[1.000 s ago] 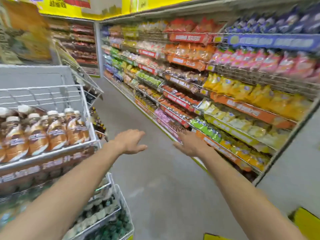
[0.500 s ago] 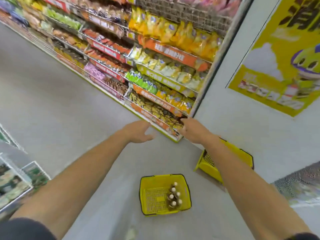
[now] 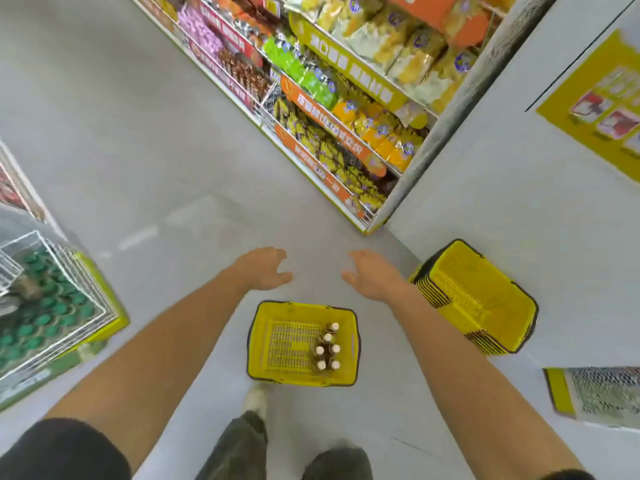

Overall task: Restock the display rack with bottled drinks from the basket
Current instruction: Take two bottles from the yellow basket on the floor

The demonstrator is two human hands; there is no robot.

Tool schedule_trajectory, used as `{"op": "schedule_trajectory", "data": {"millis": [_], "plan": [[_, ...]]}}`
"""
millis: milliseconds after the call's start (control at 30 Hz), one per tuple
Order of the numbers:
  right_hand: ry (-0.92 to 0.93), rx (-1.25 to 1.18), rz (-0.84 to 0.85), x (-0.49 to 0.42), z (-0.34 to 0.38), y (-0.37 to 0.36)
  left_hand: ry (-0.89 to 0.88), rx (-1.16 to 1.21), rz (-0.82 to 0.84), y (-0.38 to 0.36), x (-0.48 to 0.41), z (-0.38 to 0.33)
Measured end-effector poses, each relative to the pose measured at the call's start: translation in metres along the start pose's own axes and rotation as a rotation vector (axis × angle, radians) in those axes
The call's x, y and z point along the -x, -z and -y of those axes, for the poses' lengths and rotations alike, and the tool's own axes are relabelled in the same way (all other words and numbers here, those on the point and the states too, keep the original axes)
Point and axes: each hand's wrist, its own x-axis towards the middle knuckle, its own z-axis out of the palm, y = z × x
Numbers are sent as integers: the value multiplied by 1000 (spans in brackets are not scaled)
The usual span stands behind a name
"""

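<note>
Both hands hang open and empty above the basket on the floor.

The left hand (image 3: 264, 268) and right hand (image 3: 372, 276) reach forward and down on bare, nearly straight forearms, palms turned down, fingers loosely spread, holding nothing; the two hands are near each other but apart. Below and between them a yellow basket (image 3: 263, 341) sits on the grey floor (image 3: 138, 133), with a small cluster of brown bottled drinks (image 3: 327, 348) standing upright along its right side. To the right, a stack of yellow baskets (image 3: 474, 296) leans by the white wall (image 3: 502, 188). At the left edge stands a wire display rack (image 3: 79, 289) with green-capped bottles (image 3: 45, 317) inside. Snack shelves (image 3: 346, 98) fill the top.
</note>
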Motion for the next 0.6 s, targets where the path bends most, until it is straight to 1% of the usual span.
{"op": "schedule_trajectory", "data": {"millis": [133, 267, 400, 500, 600], "plan": [[32, -27, 176, -22, -47, -87, 117, 42, 72, -90, -18, -13], [74, -28, 321, -23, -94, -186, 220, 84, 183, -206, -30, -30], [61, -4, 462, -20, -128, -266, 249, 185, 310, -304, -33, -46], [66, -1, 464, -38, -141, -313, 248, 226, 354, -361, -52, -43], [74, 37, 438, -78, -151, -361, 263, 232, 310, -406, -92, -27]]}}
